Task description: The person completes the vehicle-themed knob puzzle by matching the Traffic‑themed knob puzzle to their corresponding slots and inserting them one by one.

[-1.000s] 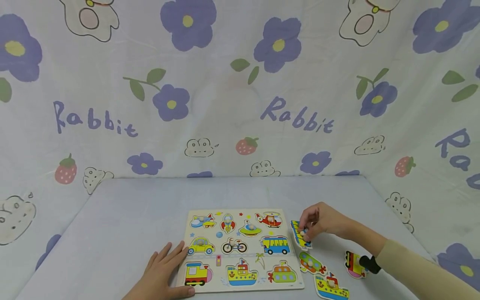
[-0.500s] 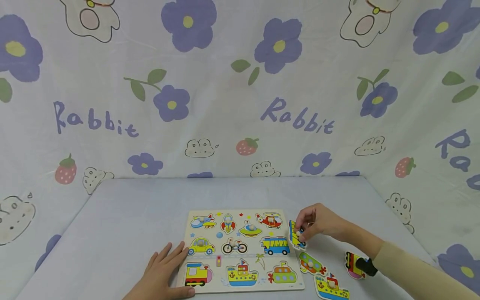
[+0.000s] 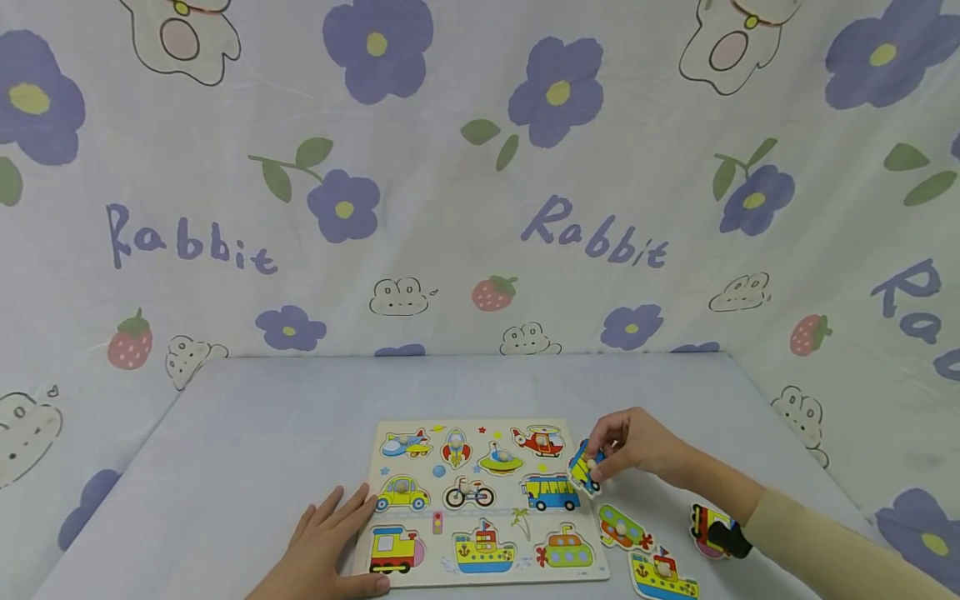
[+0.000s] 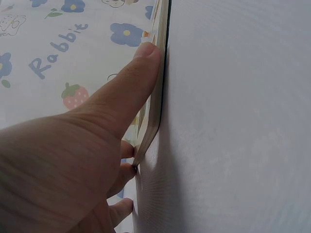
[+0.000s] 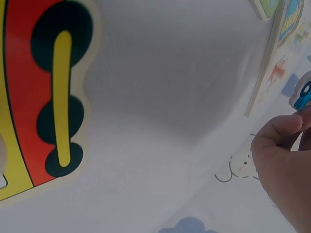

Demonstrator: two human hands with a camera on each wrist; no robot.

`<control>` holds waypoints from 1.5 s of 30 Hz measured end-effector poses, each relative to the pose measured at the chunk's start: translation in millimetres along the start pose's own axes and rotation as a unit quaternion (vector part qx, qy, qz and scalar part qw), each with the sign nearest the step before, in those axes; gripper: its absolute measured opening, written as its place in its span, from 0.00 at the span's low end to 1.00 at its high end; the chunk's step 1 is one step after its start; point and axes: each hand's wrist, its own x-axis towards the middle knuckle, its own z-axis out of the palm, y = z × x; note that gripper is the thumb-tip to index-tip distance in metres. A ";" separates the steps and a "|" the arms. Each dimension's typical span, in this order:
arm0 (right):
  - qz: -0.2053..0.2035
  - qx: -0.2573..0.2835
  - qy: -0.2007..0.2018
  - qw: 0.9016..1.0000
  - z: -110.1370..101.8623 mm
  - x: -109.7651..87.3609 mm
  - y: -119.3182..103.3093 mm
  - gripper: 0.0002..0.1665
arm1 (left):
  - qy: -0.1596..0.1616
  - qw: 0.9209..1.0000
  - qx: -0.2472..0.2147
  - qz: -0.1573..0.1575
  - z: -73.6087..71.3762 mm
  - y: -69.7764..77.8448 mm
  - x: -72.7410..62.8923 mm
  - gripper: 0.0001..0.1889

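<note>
My right hand [image 3: 637, 446] pinches the knob of a blue and yellow bus puzzle piece [image 3: 580, 472], which is tilted over the right edge of the wooden puzzle board [image 3: 442, 533]. Just left of that piece is the printed bus outline [image 3: 551, 492]. In the right wrist view, only a wheel and a blue corner of the bus piece [image 5: 302, 94] show beyond the thumb. My left hand [image 3: 322, 542] rests at the board's lower left, fingers spread along its side. In the left wrist view the thumb [image 4: 131, 80] lies straight along the board's edge.
Right of the board lie a green submarine piece [image 3: 624, 528], a yellow and blue ship piece [image 3: 663, 577] and a train piece [image 3: 703, 525] partly behind a black wrist camera [image 3: 731, 537]. Plane, rocket, saucer, helicopter, car and bicycle pieces sit in the board.
My right hand has moved left with the bus piece, bringing it from beside the board to over its right edge and turning it. The left hand stays where it was.
</note>
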 end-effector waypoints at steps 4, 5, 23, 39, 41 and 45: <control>0.010 0.003 0.017 1.000 3.7 -0.1 -1.3 0.17 | 0.001 1.000 0.002 0.004 -0.1 0.2 -0.3 0.58; 0.010 0.004 0.020 1.000 4.2 0.0 -1.3 0.17 | 0.001 1.000 0.002 0.005 -0.1 0.2 -0.4 0.58; 0.042 0.003 0.085 0.996 26.7 -5.1 -8.6 0.17 | -0.003 1.000 -0.004 0.007 -0.9 -0.4 -0.9 0.58; 0.069 -0.003 0.156 0.985 47.1 -7.5 -16.9 0.19 | -0.004 1.000 -0.003 0.007 -0.8 0.5 -0.8 0.58; 0.073 -0.001 0.162 0.984 49.2 -7.2 -18.3 0.19 | -0.004 1.000 -0.002 0.009 -1.5 0.6 -1.3 0.58; 0.076 0.004 0.164 0.984 55.2 -6.0 -19.6 0.19 | -0.005 1.000 0.000 0.005 -2.5 1.4 -1.8 0.57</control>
